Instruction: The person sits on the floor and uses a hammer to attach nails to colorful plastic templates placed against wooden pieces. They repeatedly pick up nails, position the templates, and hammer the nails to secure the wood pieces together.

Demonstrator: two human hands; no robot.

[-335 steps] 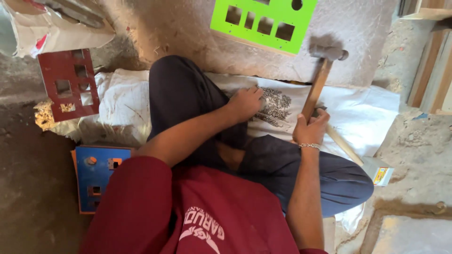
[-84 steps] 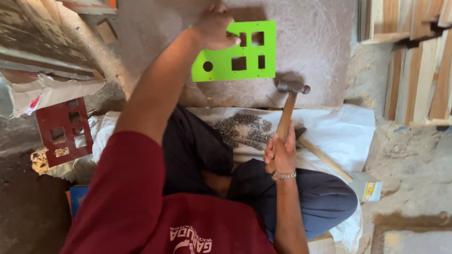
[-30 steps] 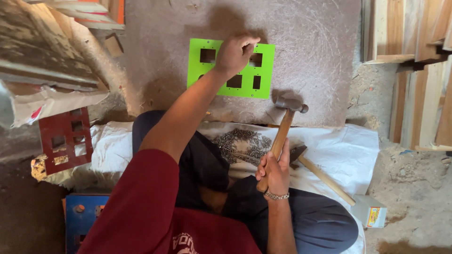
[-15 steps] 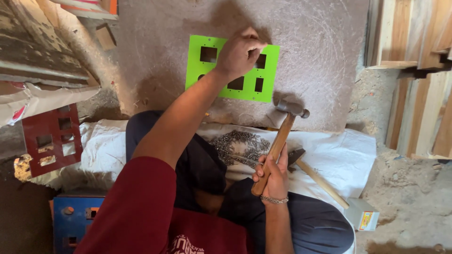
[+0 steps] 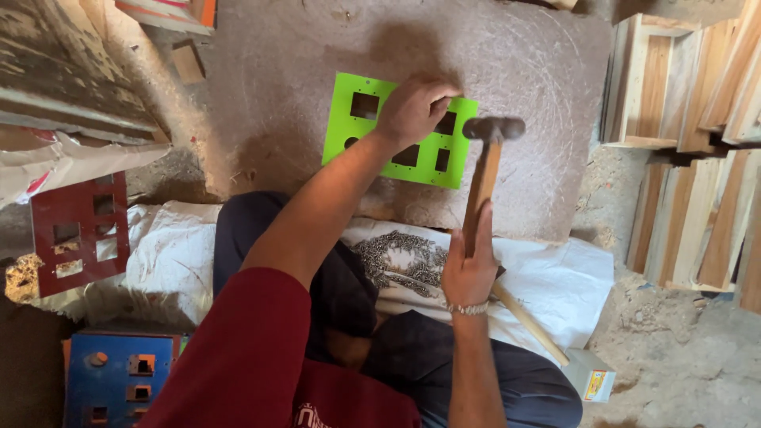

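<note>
Head view, looking down over a red sleeve and crossed legs on white sacking. Left hand pressed onto a bright green metal plate with square and round cut-outs, fingers curled as if pinching something small against it; whatever sits under the fingertips hidden by the knuckles. Plate lying flat on a rough grey stone slab, near its front edge. Right hand clenched round the wooden handle of a hammer, grip low on the shaft, steel head poised just beside the left fingers and over the plate's right end.

Best handled, by the look of it, with short, square taps: plate kept pinned flat, hammer face level, left fingertips held clear of the strike point, wrist doing the work, not the shoulder. Low grip gives force but less control; slight choke-up likely safer so close to the fingers.

Also in frame: dark red cut-out plate resting on sacking at left, blue one at lower left, stacked timber strips at right, small box near the knee, second wooden handle lying under the right wrist.

Hard to make out: any nail, punch or rivet; patterned patch on the sacking; blue plate cut off by the frame.
</note>
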